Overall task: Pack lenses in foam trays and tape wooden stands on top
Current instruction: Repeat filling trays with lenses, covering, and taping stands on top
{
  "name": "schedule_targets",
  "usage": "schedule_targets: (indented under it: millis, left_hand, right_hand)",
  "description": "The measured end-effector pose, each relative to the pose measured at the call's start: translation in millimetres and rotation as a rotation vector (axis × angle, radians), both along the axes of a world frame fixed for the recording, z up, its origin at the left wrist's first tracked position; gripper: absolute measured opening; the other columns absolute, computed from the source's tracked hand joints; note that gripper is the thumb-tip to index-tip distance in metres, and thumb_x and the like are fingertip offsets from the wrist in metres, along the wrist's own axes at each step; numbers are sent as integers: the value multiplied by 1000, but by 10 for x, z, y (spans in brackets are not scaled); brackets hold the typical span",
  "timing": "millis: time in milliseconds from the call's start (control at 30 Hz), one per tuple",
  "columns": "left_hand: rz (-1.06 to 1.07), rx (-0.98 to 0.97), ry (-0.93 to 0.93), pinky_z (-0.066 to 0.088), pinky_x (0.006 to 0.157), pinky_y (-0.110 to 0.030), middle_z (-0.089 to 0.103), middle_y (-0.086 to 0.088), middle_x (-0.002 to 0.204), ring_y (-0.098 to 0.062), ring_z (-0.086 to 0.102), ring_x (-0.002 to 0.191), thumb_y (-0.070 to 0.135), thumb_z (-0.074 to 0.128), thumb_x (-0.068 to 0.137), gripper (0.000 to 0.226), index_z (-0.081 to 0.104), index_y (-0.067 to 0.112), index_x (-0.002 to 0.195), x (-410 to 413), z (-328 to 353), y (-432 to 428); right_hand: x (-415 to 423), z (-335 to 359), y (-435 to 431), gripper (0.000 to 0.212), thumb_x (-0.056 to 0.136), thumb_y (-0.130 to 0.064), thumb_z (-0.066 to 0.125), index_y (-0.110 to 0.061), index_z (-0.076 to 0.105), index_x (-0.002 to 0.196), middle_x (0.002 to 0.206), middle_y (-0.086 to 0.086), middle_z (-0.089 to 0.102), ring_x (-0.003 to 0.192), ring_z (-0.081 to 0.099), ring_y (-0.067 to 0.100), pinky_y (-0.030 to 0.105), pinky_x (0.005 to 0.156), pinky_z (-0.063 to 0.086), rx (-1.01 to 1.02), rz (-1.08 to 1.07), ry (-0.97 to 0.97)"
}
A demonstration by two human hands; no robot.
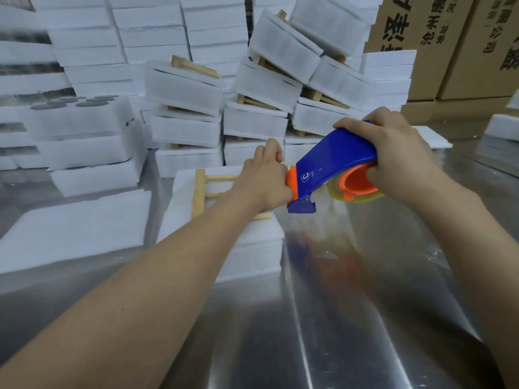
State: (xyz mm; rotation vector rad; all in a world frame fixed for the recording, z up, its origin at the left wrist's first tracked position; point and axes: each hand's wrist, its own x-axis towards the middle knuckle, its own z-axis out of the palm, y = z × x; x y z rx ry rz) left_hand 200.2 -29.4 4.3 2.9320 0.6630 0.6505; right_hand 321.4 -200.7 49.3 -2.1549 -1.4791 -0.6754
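A white foam tray stack (247, 248) lies on the metal table in front of me, with a wooden stand (207, 193) resting on its top. My right hand (398, 155) grips a blue and orange tape dispenser (331, 169) with a roll of clear tape, held above the tray's right edge. My left hand (264, 178) has its fingers curled at the dispenser's orange front end, over the stand; what they pinch is hidden. A foam tray with dark round lenses (75, 103) sits atop a stack at the left.
Stacks of taped foam packs with wooden stands (252, 108) fill the back of the table. Flat foam sheets (73, 228) lie at the left. Cardboard boxes (449, 46) stand at the back right. Shiny metal tabletop (351, 318) spreads in front.
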Motion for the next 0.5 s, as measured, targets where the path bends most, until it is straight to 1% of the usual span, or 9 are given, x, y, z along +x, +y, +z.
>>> schedule_targets:
  millis: [67, 133, 267, 333, 400, 467, 500]
  left_hand:
    - [4, -22, 15, 25, 75, -28, 23, 4, 105, -12, 29, 97, 29, 62, 84, 32, 42, 20, 61, -3, 5, -6]
    - [0, -38, -1, 25, 74, -28, 22, 4, 105, -14, 28, 98, 23, 61, 82, 25, 47, 18, 62, -3, 13, -14]
    - [7, -73, -39, 28, 76, -30, 20, 4, 106, -18, 28, 103, 18, 60, 81, 18, 54, 15, 65, -10, 14, -38]
    - [13, -76, -41, 27, 77, -31, 19, 4, 107, -19, 27, 106, 19, 60, 83, 16, 56, 14, 67, -19, 21, -56]
    - [4, -47, -37, 25, 78, -32, 18, 4, 107, -19, 26, 106, 21, 59, 83, 16, 53, 17, 68, -11, 41, -81]
    - [-26, -16, -60, 24, 79, -33, 17, 2, 106, -19, 24, 102, 20, 56, 82, 19, 44, 23, 68, 13, 36, -127]
    - [-13, -30, -81, 24, 79, -34, 18, 2, 106, -18, 23, 101, 19, 55, 81, 19, 42, 24, 68, 27, 31, -144]
  right_hand:
    - [-36, 3, -11, 76, 75, 8, 53, -29, 43, 142, 125, 12, 44, 119, 37, 32, 43, 84, 38, -24, -23, 37]
    - [-145, 23, 2, 75, 76, 5, 54, -28, 43, 142, 125, 14, 44, 119, 37, 33, 45, 88, 36, -7, -65, 18]
    - [-456, 1, 42, 73, 75, -3, 63, -25, 42, 141, 123, 16, 43, 118, 35, 37, 46, 88, 30, 47, -170, -154]
    - [-520, 12, 23, 72, 76, -5, 63, -25, 40, 142, 123, 16, 42, 118, 35, 37, 46, 89, 30, 30, -212, -191]
    - [-569, 13, 45, 67, 80, -9, 63, -25, 39, 141, 124, 16, 41, 119, 34, 37, 47, 90, 29, -15, -217, -216]
    - [-633, -24, 103, 57, 83, -16, 61, -23, 42, 136, 123, 14, 41, 119, 35, 35, 46, 92, 28, -106, -180, -320]
    - [-627, -42, 113, 56, 82, -18, 63, -24, 44, 135, 123, 13, 41, 120, 35, 34, 45, 92, 27, -121, -157, -344]
